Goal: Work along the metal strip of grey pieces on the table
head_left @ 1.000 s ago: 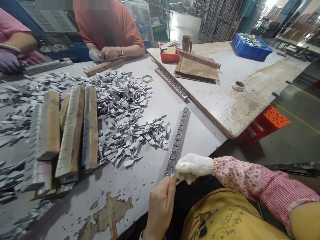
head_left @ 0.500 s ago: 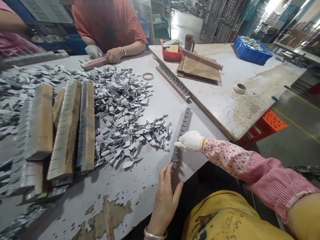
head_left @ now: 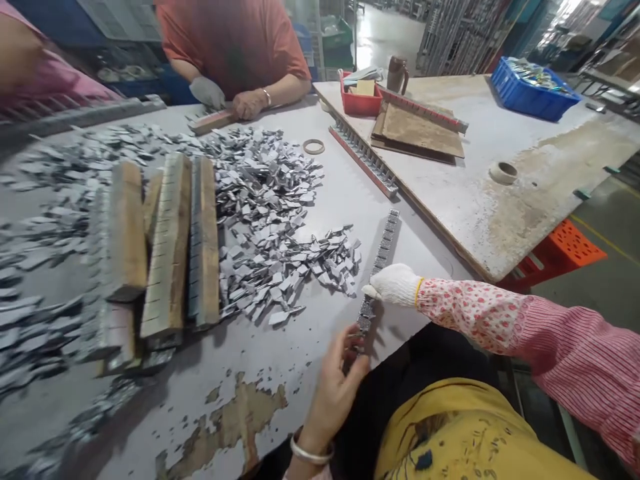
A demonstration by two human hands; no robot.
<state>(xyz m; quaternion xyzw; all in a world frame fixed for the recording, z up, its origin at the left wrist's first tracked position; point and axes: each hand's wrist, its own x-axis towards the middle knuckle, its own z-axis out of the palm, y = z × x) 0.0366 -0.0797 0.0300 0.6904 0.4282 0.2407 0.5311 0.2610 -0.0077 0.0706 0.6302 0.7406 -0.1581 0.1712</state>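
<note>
The bare left hand (head_left: pixel 340 383) pinches the near end of the slotted metal strip (head_left: pixel 379 261); the gloved right hand (head_left: pixel 395 287), fingers curled, presses its middle.

No readable text, label or number anywhere.

Heap of small metal pieces (head_left: pixel 270 220) just beyond the left hand (head_left: pixel 336 387); slotted wooden bars (head_left: pixel 173 240) further left. Red tray (head_left: pixel 361 103), blue crate (head_left: pixel 533 93) and tape roll (head_left: pixel 503 173) well beyond the right hand (head_left: pixel 395 285).
</note>
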